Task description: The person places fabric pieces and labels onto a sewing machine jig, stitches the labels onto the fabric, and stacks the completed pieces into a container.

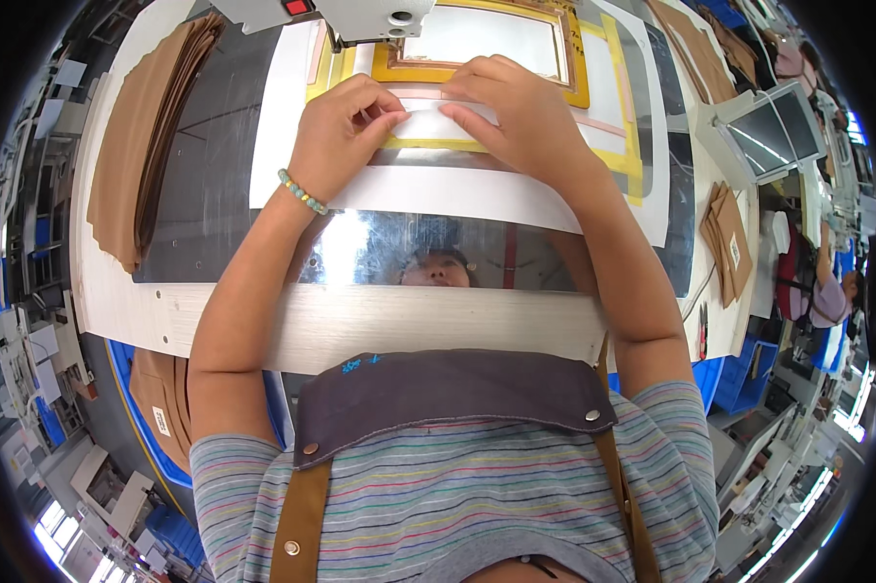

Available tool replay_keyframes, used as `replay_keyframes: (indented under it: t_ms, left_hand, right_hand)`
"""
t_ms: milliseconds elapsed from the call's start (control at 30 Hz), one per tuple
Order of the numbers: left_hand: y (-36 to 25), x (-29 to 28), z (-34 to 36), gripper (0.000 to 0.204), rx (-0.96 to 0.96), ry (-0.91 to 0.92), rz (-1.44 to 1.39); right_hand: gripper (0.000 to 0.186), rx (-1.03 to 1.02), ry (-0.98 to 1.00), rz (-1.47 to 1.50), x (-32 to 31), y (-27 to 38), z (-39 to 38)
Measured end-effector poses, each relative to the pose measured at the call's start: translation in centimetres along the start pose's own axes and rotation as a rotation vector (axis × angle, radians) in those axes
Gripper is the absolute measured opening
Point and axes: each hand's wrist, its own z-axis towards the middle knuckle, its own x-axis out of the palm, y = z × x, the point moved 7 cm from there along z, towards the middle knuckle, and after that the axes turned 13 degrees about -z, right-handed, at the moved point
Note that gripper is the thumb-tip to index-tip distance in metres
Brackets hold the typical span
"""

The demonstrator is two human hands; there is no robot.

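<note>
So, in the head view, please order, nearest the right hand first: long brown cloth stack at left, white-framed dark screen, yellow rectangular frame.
1. Yellow frame, just beyond the right hand.
2. White-framed screen, at right.
3. Brown stack, far left.

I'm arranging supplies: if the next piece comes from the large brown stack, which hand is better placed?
Probably the left hand: it is nearer the large brown stack, while the right hand is farther across, by the yellow frame.

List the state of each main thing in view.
Left hand: fingers curled, grip unclear
Right hand: thumb and index apart
White sheet: lying flat
Yellow frame: lying flat
Brown stack: piled
Screen: tilted, on or off unclear
Bracelet: worn
Apron: worn, straps attached
</note>
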Motion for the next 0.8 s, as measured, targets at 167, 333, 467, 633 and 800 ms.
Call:
replay_keyframes:
  t_ms: [167, 333, 467, 633, 800]
  left_hand:
    - [-0.2, 0.1, 0.2, 0.006, 0.042, 0.006, -0.034]
    - [0.5, 0.2, 0.1, 0.010, -0.064, 0.043, -0.093]
    - [0.7, 0.7, 0.0, 0.014, -0.178, 0.048, -0.206]
    - [0.7, 0.6, 0.1, 0.021, -0.025, 0.070, -0.077]
    - [1.6, 0.7, -0.1, 0.022, -0.112, 0.046, -0.128]
  right_hand:
    - [0.019, 0.027, 0.026, 0.073, 1.8, 0.0, -0.3]
    - [0.016, 0.071, 0.114, 0.057, 2.7, 0.2, 0.0]
    - [0.013, 0.065, 0.085, 0.033, 2.8, 0.1, -0.2]
    - [0.016, -0.012, 0.065, 0.073, 2.6, 0.0, -0.3]
    - [0.020, 0.079, 0.079, 0.116, 1.9, -1.5, -0.1]
